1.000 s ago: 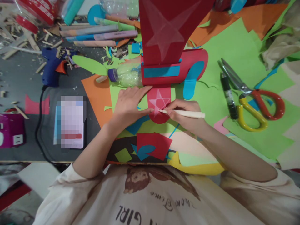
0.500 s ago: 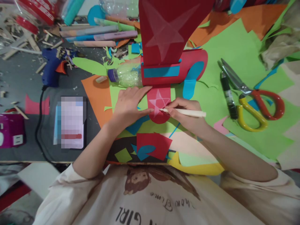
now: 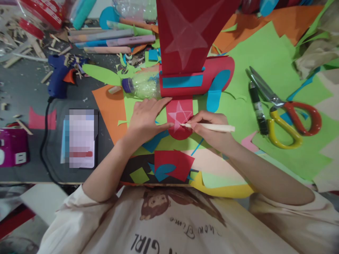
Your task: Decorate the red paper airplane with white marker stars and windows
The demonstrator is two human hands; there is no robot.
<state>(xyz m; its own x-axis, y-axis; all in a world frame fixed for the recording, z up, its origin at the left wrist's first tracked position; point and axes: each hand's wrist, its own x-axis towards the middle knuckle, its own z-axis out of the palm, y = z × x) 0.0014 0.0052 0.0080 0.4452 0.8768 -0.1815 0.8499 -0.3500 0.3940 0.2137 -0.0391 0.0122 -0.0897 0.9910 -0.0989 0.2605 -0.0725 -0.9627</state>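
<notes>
My right hand pinches a white marker pen, its tip on a pale star drawn on a red paper flap. The star's lower left part is coloured in. My left hand lies with thumb and fingers spread, the thumb tip at the flap's left edge. Above the hands lies a plastic bottle with a purple cap, its body wrapped in red paper. A blue strip crosses the wrap. From it a larger red piece with a bigger pale star rises.
Scissors and a black pen lie to the right on green paper. On the left are a blue glue gun with its cord, a phone and a purple box. Several markers and paper scraps lie behind.
The marker's back end has swung slightly right and down, with its tip still on the star. My left hand and the bottle have stayed where they were.
</notes>
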